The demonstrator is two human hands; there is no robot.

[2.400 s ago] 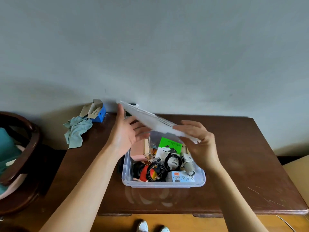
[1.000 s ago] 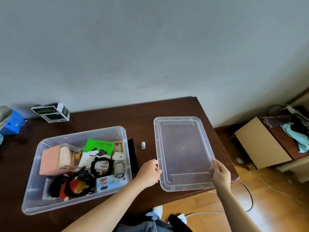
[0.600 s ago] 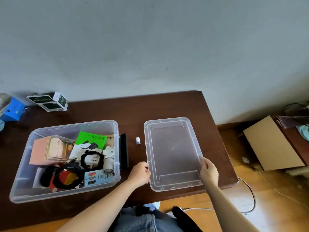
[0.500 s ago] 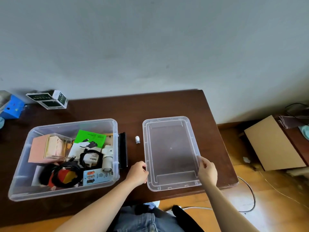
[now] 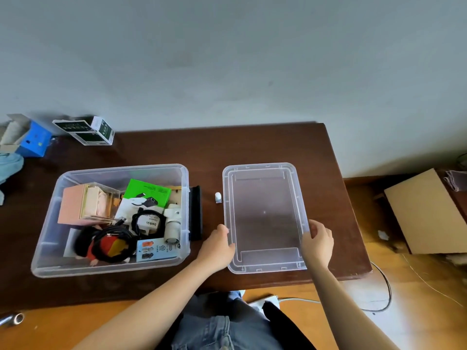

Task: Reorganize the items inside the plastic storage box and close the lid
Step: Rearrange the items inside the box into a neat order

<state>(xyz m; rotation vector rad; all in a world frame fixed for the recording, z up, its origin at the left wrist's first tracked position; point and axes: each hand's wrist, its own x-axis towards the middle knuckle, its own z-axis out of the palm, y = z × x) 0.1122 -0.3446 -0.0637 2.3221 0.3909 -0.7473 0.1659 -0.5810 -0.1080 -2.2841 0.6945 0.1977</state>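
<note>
Now the lid (image 5: 264, 215) lies flat on the counter (image 5: 328, 178), right of the open storage box (image 5: 111, 267), left hand (image 5: 218, 245) and right hand (image 5: 317, 242) gripping its edges; sorting can start

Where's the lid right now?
In the head view the clear lid lies flat on the table, right of the open storage box, with the left hand and right hand gripping its sides.

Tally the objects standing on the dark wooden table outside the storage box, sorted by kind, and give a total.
Clear plastic lid: 1
Small cartons, one blue and one white with dark green panels: 2
Small white cap-like piece: 1
Flat black slab beside the clear box: 1
Light blue cloth: 1
Total: 6
</note>
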